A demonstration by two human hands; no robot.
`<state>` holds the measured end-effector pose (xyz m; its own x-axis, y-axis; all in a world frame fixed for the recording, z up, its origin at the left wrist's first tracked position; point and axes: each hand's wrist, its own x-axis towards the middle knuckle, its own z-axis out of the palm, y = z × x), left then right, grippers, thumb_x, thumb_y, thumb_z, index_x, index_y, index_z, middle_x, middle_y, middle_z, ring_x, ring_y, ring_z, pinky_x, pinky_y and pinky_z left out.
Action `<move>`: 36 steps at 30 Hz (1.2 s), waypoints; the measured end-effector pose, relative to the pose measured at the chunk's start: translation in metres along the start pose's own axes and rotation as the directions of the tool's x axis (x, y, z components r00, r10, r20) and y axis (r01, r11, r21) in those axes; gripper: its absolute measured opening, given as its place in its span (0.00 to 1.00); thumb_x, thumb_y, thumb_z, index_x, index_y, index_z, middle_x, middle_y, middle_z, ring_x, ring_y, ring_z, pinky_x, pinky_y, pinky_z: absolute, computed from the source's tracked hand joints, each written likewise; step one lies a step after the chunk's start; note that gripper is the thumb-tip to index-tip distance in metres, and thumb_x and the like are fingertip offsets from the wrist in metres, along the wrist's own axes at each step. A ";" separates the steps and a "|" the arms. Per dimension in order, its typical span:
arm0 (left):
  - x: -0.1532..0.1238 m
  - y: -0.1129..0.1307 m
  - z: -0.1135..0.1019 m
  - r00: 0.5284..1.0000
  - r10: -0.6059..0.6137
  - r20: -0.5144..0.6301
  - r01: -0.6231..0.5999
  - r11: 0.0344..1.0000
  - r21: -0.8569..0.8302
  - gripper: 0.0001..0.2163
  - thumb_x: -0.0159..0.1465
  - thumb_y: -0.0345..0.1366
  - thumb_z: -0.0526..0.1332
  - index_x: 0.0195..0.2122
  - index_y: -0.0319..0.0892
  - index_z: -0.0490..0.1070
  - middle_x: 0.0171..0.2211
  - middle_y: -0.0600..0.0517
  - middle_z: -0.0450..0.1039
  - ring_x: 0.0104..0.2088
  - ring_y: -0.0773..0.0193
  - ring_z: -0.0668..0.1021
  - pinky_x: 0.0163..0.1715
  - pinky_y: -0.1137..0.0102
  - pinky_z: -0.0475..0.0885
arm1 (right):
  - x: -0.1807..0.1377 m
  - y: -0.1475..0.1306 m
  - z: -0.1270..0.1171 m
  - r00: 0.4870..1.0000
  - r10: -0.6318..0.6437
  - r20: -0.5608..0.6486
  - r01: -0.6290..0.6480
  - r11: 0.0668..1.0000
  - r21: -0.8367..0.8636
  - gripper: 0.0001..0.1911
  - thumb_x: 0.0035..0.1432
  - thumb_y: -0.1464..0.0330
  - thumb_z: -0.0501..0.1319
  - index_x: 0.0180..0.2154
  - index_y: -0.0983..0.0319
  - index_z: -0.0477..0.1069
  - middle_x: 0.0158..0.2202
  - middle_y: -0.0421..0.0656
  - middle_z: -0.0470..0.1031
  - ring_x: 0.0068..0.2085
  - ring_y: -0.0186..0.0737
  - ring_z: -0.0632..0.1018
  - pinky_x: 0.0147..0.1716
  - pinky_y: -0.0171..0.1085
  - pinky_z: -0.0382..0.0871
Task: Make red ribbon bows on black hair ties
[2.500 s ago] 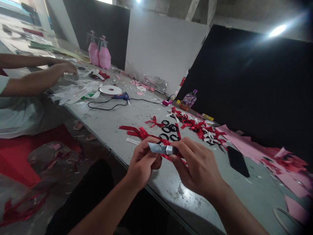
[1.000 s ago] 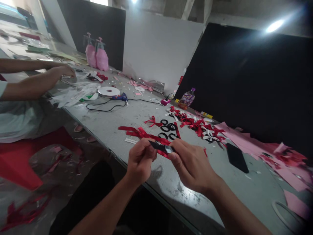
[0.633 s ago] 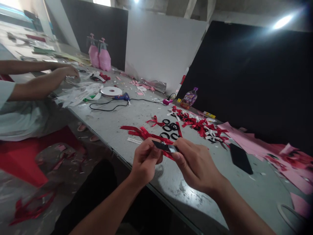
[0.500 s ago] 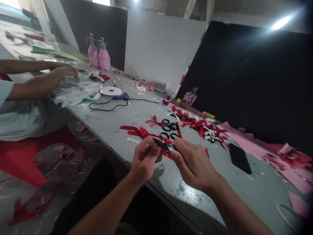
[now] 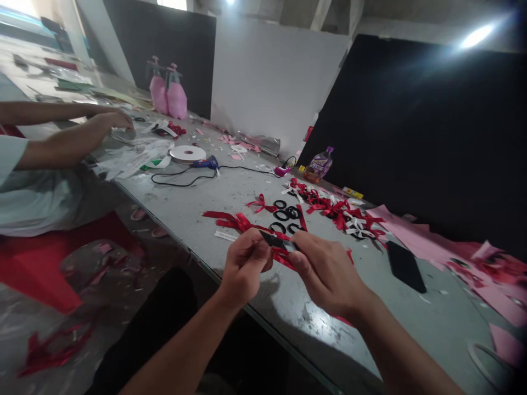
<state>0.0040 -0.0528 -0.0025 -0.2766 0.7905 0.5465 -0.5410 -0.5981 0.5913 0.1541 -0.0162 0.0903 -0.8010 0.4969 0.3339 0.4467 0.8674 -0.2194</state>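
Both my hands are together over the near edge of the table. My left hand (image 5: 247,263) is closed, thumb and fingertips pinching the left end of a flat black band (image 5: 272,240). On the band's other end, my right hand (image 5: 329,269) is closed too, with a small shiny grey patch by its thumb. Whether the band is one of the black hair ties cannot be made out. Red ribbon (image 5: 284,259) shows beneath and between the hands. Just beyond them lie several black hair ties (image 5: 281,215) and a red ribbon bow (image 5: 260,203).
A pile of red and white bows (image 5: 329,208), a phone (image 5: 405,266) and pink sheets (image 5: 428,241) lie to the right. Further back are a glue gun (image 5: 206,163) with its cord, a ribbon spool (image 5: 187,153) and a bottle (image 5: 319,164). A co-worker's arms (image 5: 69,140) reach in at left.
The two hands keep nearly the same grip on the black band. A bit of red now shows below my right wrist. The view has shifted very slightly.
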 end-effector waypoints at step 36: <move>-0.001 0.023 0.013 0.911 -0.380 -0.161 0.323 0.899 -0.297 0.10 0.63 0.40 0.65 0.30 0.43 0.65 0.16 0.64 0.45 0.14 0.77 0.47 0.15 0.79 0.49 | 0.001 0.001 0.001 0.990 0.109 0.088 -0.121 0.982 0.146 0.23 0.71 0.55 0.44 0.26 0.60 0.56 0.22 0.37 0.61 0.24 0.33 0.61 0.25 0.37 0.47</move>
<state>0.0024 -0.0695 0.0187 -0.1741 0.9685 0.1777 -0.8112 -0.2434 0.5316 0.1536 -0.0154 0.0897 -0.7795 0.5841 0.2261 0.4771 0.7876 -0.3899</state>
